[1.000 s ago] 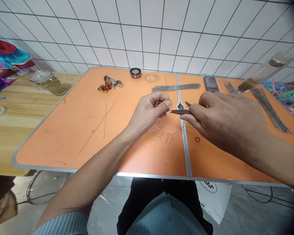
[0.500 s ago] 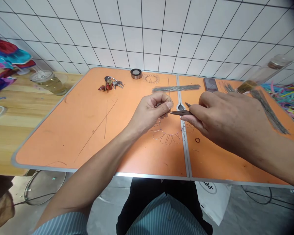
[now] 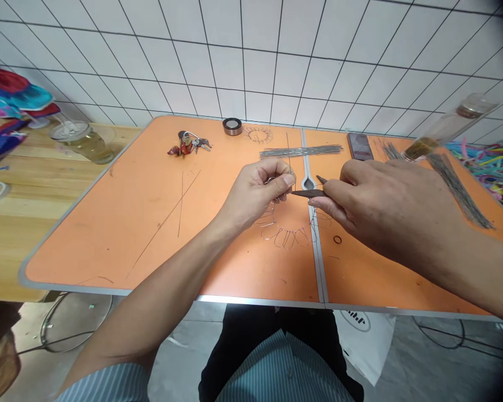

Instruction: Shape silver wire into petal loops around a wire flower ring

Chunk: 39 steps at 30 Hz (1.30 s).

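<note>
Between thumb and fingers, my left hand [image 3: 262, 187] pinches a thin metal wire [image 3: 289, 149], one end of which stands upright above the fingertips. My right hand [image 3: 373, 192] is wrapped round dark pliers [image 3: 308, 193]; their jaw tip reaches to the wire right beside my left thumb. The handles are hidden in my right palm. Below both hands, a ring of looped wire [image 3: 288, 240] with petal-like loops lies on the orange table [image 3: 243, 273]. Whether part of that ring joins the held wire, I cannot tell.
Bundles of straight wires [image 3: 302, 151] [image 3: 459, 190], keys [image 3: 190, 144], a tape roll [image 3: 232, 127], a second looped wire ring [image 3: 258, 135] and a phone [image 3: 360, 146] lie further back. A glass bottle [image 3: 448, 128] stands right. A small black ring [image 3: 337, 239] and two loose wires [image 3: 163, 223] lie nearer.
</note>
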Motion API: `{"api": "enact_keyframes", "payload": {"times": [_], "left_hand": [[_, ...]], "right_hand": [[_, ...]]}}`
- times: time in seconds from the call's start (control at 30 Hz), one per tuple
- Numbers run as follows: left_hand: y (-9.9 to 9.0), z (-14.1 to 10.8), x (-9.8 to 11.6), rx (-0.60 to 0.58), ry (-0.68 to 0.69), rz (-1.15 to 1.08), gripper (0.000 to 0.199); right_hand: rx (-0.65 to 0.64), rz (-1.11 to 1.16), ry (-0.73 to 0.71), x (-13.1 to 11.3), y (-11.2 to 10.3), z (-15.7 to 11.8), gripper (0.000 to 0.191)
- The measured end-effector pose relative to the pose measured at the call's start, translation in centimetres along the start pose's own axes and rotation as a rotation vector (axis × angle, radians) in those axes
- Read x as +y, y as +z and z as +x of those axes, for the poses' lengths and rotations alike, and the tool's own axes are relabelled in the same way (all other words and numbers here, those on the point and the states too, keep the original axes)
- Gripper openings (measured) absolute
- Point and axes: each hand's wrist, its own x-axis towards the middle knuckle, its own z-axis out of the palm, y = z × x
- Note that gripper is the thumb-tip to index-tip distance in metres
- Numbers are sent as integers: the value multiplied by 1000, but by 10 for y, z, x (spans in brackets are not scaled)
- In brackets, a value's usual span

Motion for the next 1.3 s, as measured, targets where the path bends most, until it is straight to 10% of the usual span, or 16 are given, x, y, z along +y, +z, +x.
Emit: {"api": "enact_keyframes", "payload": {"times": [1.0,1.3], "left_hand": [[1,-2,2,-22,1,28,37],[-4,1,-2,13,28,28,39]], "right_hand": [[-73,-95,-2,-6,-1,-2,50],[94,15,6,2,6,-12,59]]}}
